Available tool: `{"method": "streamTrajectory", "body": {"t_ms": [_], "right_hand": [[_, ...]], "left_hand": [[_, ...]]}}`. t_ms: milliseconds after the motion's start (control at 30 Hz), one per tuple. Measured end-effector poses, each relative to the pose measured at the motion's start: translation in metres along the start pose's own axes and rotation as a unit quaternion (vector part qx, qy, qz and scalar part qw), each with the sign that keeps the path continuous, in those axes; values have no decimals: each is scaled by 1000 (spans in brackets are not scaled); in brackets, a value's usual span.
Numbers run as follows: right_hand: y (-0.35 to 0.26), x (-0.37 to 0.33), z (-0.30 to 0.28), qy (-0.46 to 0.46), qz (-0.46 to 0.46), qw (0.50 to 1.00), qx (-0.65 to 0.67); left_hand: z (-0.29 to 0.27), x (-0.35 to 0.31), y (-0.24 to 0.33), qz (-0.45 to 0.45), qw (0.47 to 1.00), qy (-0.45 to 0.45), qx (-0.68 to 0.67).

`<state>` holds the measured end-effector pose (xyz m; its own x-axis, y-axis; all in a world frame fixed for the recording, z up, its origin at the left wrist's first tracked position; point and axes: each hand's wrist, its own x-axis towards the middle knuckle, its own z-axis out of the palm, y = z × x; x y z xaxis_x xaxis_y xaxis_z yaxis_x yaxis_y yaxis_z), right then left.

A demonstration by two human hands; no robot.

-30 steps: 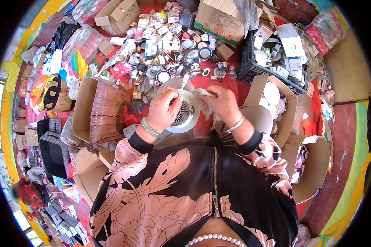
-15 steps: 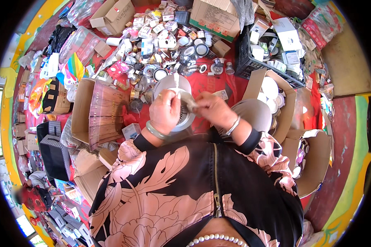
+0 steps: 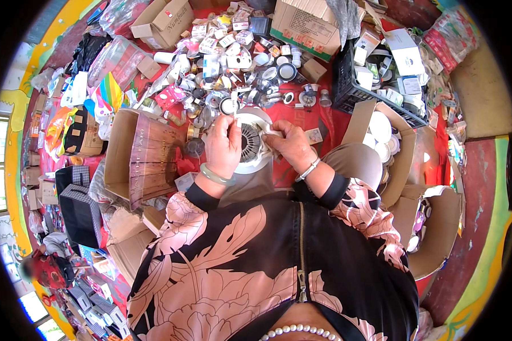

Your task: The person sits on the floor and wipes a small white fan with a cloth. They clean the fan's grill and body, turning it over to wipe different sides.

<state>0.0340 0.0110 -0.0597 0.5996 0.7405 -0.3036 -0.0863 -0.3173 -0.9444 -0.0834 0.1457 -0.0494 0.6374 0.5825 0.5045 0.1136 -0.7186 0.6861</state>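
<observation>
A round white light fitting [image 3: 252, 167] with a dark finned centre sits at my lap, its finned side facing up. My left hand [image 3: 223, 146] is closed at its left edge, fingertips pinching a thin white strip [image 3: 235, 108] that sticks up away from me. At the fitting's right edge my right hand [image 3: 293, 145] is closed on a crumpled whitish piece [image 3: 265, 143], which looks like cloth or thin wrapping. Just beyond lies a pile of lamps and small boxes [image 3: 227, 62] on the red floor covering.
An open carton [image 3: 119, 159] stands to my left. On the right are a carton of white round parts [image 3: 401, 145], another open carton [image 3: 438, 233] and a black crate of boxes [image 3: 347, 94]. A person [image 3: 48, 270] is at the far left.
The fitting's finned face now shows more fully between my hands. My right hand has moved from the blurred greyish piece above it to the fitting's right edge. My left hand has moved slightly left.
</observation>
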Motion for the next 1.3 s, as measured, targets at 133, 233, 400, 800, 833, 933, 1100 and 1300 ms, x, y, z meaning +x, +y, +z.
{"method": "streamTrajectory", "body": {"t_ms": [133,233,400,800,833,933,1100,1300], "right_hand": [[-11,-5,-7,-53,-23,998,-3],[-10,-11,-5,-1,-98,993,-61],[-23,-7,-8,2,-161,971,-174],[-22,18,7,48,-239,930,-274],[-21,24,10,52,-231,930,-282],[-20,32,8,37,-227,933,-277],[-11,19,0,-24,-187,971,-144],[-11,22,5,10,-128,980,-149]], "left_hand": [[1,-5,-1,-47,999,-8,-25],[2,-7,-3,-75,996,-8,-43],[2,-6,1,-38,999,1,-33],[4,-3,0,-23,999,-11,-32],[4,-3,0,-14,999,-10,-29],[2,-1,0,-51,998,-22,-36],[4,-7,1,-7,1000,28,3],[5,-4,3,-2,1000,-7,-18]]}}
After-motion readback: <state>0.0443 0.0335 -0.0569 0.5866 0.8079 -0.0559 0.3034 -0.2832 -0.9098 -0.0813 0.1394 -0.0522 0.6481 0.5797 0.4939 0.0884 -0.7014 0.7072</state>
